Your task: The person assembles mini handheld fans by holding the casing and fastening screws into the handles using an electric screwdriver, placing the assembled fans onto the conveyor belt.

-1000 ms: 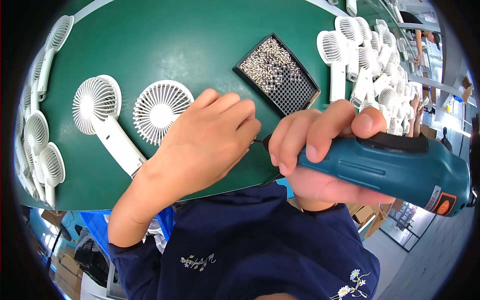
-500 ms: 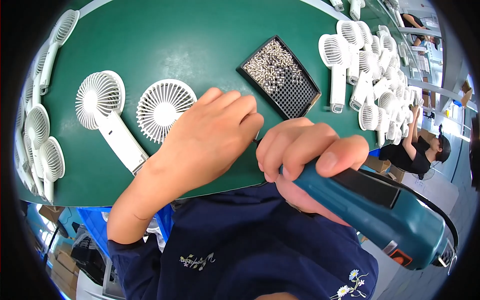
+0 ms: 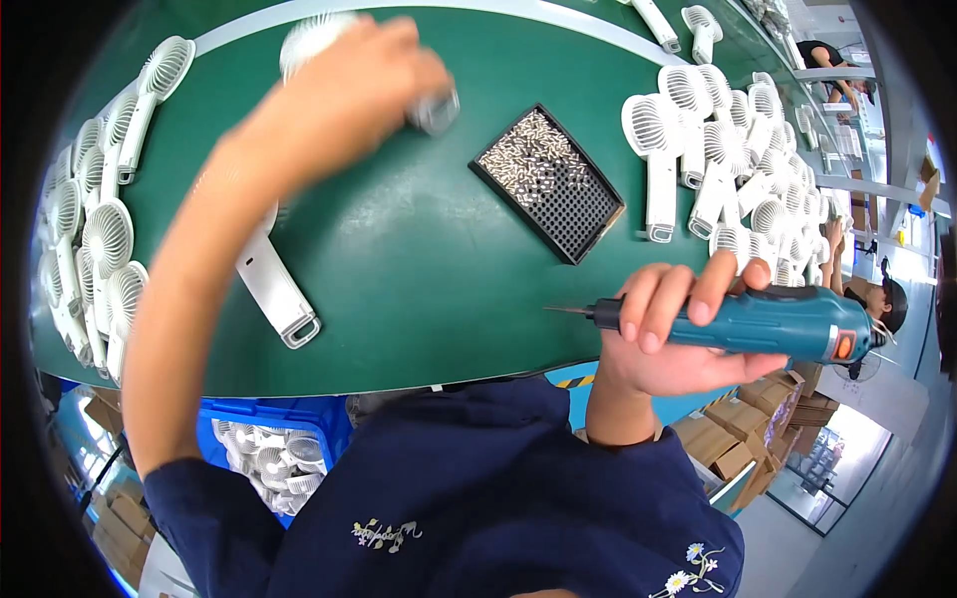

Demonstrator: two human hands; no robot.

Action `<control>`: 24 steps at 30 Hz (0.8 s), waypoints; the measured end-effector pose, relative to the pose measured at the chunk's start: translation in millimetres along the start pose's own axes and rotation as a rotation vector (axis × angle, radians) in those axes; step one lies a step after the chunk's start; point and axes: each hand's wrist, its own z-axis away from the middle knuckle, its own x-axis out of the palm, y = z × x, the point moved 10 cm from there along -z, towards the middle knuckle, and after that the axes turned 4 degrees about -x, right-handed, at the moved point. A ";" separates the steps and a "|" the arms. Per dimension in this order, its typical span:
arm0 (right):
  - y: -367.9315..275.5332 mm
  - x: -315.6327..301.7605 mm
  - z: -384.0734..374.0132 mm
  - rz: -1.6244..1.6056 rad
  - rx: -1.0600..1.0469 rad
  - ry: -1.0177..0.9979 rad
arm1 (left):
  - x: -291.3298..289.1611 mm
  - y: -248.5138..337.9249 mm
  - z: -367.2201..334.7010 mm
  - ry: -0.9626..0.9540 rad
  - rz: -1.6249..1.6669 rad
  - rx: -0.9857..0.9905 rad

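Right hand [image 3: 673, 324] grips screwdriver [image 3: 768, 324] beside bare table edge [image 3: 449, 375]; left hand [image 3: 349, 85] seemingly clasps fan [image 3: 307, 42].

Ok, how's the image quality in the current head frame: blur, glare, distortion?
Head view: the left hand and the white fan in it are smeared, while the right hand and teal screwdriver look fairly crisp; head view: a soft pale sheen lies on the green table; head view: fisheye bends the table's edges, and the picture's rim goes black.
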 end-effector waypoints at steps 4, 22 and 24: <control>-1.5 -7.9 1.3 0.021 -0.034 0.014 | -61.2 -13.9 -15.6 0.242 0.000 -0.017; 39.2 -33.4 -53.1 0.097 -0.052 0.095 | 3.9 90.2 78.0 -0.229 0.042 -0.093; 44.1 -29.2 -51.1 0.109 -0.048 0.067 | 11.6 99.5 62.8 -0.174 0.035 -0.101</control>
